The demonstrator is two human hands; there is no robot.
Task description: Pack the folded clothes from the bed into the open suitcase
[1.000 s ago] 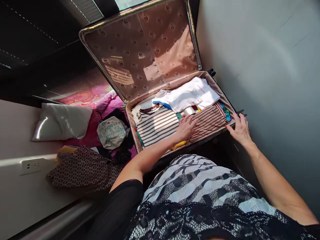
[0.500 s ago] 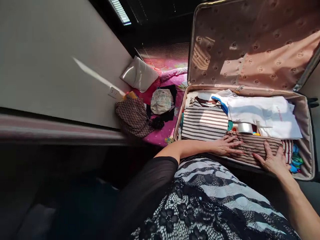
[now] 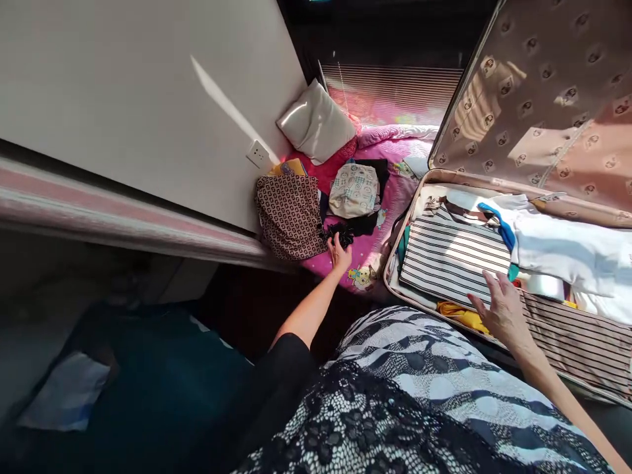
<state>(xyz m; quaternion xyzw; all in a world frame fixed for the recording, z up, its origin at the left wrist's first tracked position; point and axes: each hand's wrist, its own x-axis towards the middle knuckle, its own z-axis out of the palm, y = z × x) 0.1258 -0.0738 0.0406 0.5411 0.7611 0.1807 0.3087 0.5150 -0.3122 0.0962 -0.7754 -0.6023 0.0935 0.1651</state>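
Illegibly small emblems [image 3: 570, 94] dot the suitcase lining [image 3: 552, 105].

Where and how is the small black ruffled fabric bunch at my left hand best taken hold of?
Probably by its near edge, pinched from your side: the black ruffled fabric bunch looks soft and crumpled, your left hand is at that edge, and brown patterned cloth crowds its left.

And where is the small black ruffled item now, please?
In the head view, left of the open suitcase, the black ruffled item is at the left hand, just right of the brown patterned cloth.
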